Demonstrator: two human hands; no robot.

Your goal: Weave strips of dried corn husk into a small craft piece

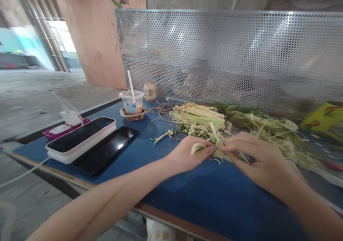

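Above the front of the blue table, my left hand [183,154] is closed around a pale green plant stalk [197,148], whose curled end pokes out over the thumb. From the right, my right hand [255,154] pinches the leafy end of the same stalk, so the fingertips of both hands nearly meet. Just behind them lie a bundle of pale yellow-green stalks [199,115] and small knobbly flower heads [199,130]. A loose sprig [164,136] rests left of the bundle. My fingers hide part of the held stalk.
Wilted leaves and strips [273,128] spread along the right. At left are a phone [81,134] on a white block, a black tablet-like slab [107,150], and a drink cup [132,102] in a cardboard holder. A jar [149,91] stands near the perforated metal screen [225,55].
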